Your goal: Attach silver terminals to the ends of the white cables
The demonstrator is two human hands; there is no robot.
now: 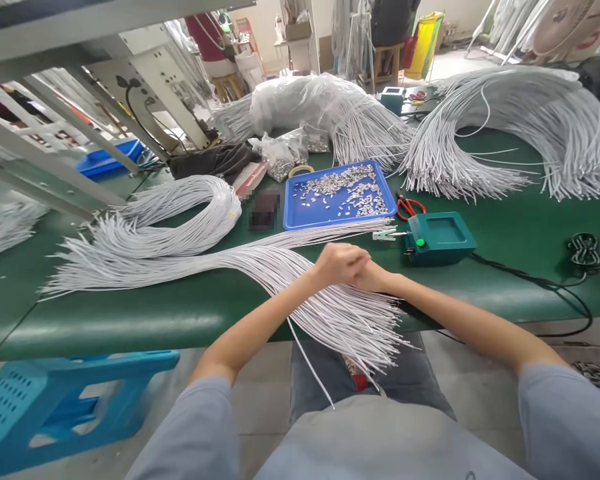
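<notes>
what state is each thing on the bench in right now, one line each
left hand: closed, pressed against the right hand
right hand: closed over the white cords
white cords: fanned across the bench, ends hanging over the edge
blue tray: holds loose metal pieces
red scissors: lying flat, handles toward the tray
green box: upright, black cable attached
plastic bag: crumpled, part full
</notes>
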